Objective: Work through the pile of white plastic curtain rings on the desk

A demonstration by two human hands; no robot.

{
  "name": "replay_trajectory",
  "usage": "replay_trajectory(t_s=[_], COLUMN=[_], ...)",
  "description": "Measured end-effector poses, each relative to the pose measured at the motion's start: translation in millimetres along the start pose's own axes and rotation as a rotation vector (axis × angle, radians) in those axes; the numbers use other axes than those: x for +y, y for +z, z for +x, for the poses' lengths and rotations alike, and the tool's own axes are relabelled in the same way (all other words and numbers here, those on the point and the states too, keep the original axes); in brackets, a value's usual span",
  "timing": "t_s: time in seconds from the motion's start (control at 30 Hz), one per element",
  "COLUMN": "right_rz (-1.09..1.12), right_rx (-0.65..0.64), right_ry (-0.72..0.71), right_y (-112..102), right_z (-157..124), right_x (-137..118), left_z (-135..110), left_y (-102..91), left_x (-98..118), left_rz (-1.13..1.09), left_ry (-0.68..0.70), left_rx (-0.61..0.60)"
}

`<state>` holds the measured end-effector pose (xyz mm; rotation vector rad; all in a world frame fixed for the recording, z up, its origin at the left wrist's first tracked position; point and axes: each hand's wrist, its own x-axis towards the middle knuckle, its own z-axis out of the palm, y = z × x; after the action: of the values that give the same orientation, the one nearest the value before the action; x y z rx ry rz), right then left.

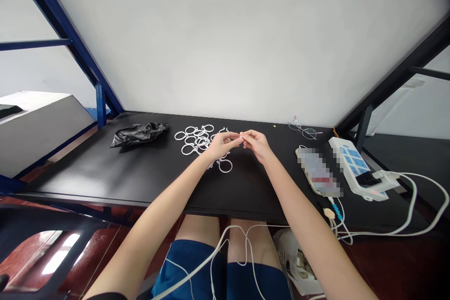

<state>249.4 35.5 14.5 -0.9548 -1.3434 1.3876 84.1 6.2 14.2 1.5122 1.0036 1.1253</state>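
Above the black table, my left hand [222, 145] and my right hand [258, 144] meet fingertip to fingertip. Both pinch a small white piece [241, 138], mostly hidden by the fingers. It has the same white colour as the loose rings. A pile of white plastic rings with small eyelets [190, 140] lies to the left of my left hand and partly behind it. One white ring [225, 166] rests on the tabletop just below that hand.
A crumpled black plastic bag [139, 134] lies left on the table [147, 176]. To the right are eyeglasses [309, 133], a blurred phone [319, 172] on a cable and a white power strip [357, 168]. White cables [390, 232] cross the right edge and my lap.
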Motion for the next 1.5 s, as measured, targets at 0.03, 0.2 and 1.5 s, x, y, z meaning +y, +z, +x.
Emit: replay_trajectory(t_s=[0.03, 0.2, 1.5], right_rz=[-0.003, 0.008, 0.055], right_rx=[0.003, 0.005, 0.063], right_ry=[0.001, 0.007, 0.023], right_y=[-0.1, 0.6, 1.1], right_z=[0.2, -0.1, 1.3], right_x=[0.2, -0.3, 4.7], left_z=[0.0, 0.4, 1.9], left_y=[-0.1, -0.4, 2.1], left_x=[0.1, -0.3, -4.4], left_rz=[0.001, 0.014, 0.011], left_ry=[-0.002, 0.021, -0.03], left_rx=[0.001, -0.013, 0.045])
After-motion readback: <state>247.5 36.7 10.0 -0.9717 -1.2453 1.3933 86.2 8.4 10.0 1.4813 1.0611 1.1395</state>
